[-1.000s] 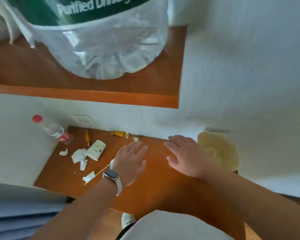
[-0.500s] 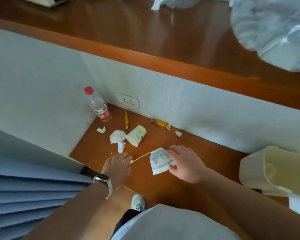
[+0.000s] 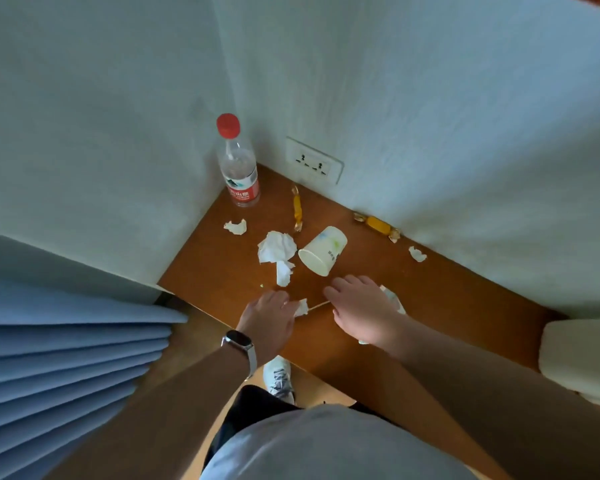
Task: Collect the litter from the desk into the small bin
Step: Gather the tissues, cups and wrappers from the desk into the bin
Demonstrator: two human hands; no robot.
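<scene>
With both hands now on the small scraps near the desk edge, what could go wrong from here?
1. The left hand pinches a paper scrap by a thin stick right at the desk front edge; either might slip to the floor.
2. The paper cup lies on its side just beyond the right hand; a nudge may roll it.
3. The bin sits far right, mostly out of frame, so carried scraps may drop.

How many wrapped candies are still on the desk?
2. One candy lies between the water bottle and the tipped paper cup; the other candy lies against the back wall. More could be hidden under the hands.
</scene>
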